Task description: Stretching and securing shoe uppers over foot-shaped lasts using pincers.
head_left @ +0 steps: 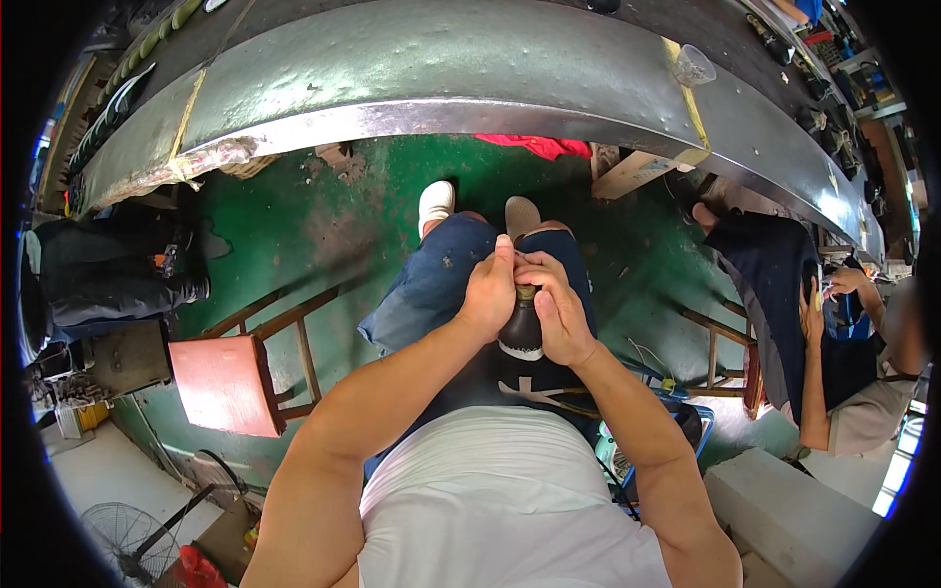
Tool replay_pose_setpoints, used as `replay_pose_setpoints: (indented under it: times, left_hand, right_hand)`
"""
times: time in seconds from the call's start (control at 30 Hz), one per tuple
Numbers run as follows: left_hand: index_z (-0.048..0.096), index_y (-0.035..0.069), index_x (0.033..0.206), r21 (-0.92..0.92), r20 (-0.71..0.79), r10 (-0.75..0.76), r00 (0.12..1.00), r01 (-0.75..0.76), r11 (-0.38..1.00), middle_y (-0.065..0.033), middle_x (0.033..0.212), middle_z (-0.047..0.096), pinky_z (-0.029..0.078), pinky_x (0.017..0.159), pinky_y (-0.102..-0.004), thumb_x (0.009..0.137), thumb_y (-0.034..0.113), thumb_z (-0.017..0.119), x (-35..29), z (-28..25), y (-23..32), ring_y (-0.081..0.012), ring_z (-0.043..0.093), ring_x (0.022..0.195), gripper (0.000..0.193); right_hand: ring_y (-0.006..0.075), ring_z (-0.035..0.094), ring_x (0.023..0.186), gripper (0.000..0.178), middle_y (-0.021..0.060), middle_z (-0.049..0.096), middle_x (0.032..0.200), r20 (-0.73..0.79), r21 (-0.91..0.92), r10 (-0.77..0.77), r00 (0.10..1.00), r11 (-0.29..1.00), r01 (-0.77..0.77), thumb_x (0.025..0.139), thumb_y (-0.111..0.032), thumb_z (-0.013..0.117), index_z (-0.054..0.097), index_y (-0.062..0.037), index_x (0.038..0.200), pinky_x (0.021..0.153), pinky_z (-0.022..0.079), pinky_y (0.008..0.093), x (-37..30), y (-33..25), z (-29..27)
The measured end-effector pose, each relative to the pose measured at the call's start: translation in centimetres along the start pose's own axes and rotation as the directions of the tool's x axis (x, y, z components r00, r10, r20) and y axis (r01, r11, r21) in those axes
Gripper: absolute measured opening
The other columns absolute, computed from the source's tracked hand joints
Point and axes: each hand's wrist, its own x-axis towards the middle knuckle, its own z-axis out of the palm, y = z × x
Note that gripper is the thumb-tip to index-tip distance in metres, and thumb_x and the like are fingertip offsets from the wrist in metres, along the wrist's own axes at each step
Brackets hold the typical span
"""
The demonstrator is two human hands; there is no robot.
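Note:
Above my lap I hold a dark shoe [521, 328] between both hands, its rounded end pointing back toward my body, with a ragged whitish rim. My left hand [489, 291] is closed against the shoe's left side, thumb pointing up and away from me. On the right side, my right hand [555, 306] curls its fingers over the far part of the shoe. The fingers of both hands meet there and cover much of it. A pale, forked thing [529, 390] lies across the dark cloth on my lap; its kind is unclear.
A long metal-topped bench [421, 69] curves across ahead, with a clear plastic cup [694, 67] on it. Stools stand on both sides, the left one with a reddish seat [225, 385]. A seated co-worker [867, 392] is at the right. A wire fan [127, 539] stands lower left.

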Motion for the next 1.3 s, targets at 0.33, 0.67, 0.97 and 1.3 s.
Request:
replay_pose_setpoints:
  times: [0.33,0.67,0.97,1.3]
  left_hand:
    - [0.068,0.001,0.094,0.06,-0.049,-0.045,0.998,0.048,0.997,-0.0106,0.094,0.067,0.051,0.079,-0.0336,0.106,0.055,0.035,1.0,0.3,0.1,-0.0189,0.062,0.086,0.064]
    - [0.07,-0.001,0.098,0.045,-0.085,-0.142,0.986,0.147,0.988,-0.0128,0.097,0.069,0.049,0.086,-0.0368,0.106,0.054,0.035,0.7,0.5,1.2,-0.0218,0.063,0.092,0.066]
    - [0.07,-0.001,0.095,0.072,0.003,-0.043,0.999,0.043,0.997,-0.0123,0.095,0.068,0.048,0.085,-0.0364,0.105,0.055,0.036,1.2,0.1,-0.3,-0.0221,0.062,0.09,0.067]
    - [0.064,-0.003,0.122,0.014,-0.028,0.258,0.966,-0.258,0.966,-0.0194,0.137,0.054,0.039,0.106,-0.0332,0.104,0.038,0.047,1.9,-2.7,-2.8,-0.0236,0.05,0.13,0.047]
  right_hand:
    - [0.0348,0.05,0.126,0.029,0.0186,0.064,0.121,-0.009,0.041,0.077,0.997,0.996,-0.077,0.104,-0.013,0.037,0.059,0.0037,0.112,0.111,0.034,0.0435,0.5,0.2,-0.5]
    - [0.0338,0.049,0.127,0.027,0.0157,0.062,0.127,0.016,0.027,0.143,0.99,0.989,-0.143,0.106,-0.019,0.041,0.061,-0.0028,0.114,0.11,0.034,0.0432,0.6,0.9,-0.6]
    - [0.0352,0.046,0.133,0.087,0.0188,0.053,0.137,0.494,-0.336,0.154,0.856,0.942,0.024,0.066,-0.035,0.088,0.047,-0.0036,0.136,0.107,0.037,0.045,3.3,-3.3,-5.0]
    - [0.0331,0.058,0.119,0.071,0.0177,0.061,0.123,0.279,-0.542,0.107,0.954,0.838,0.065,0.062,-0.024,0.084,0.052,-0.0038,0.122,0.097,0.041,0.0445,2.9,-3.3,-2.9]
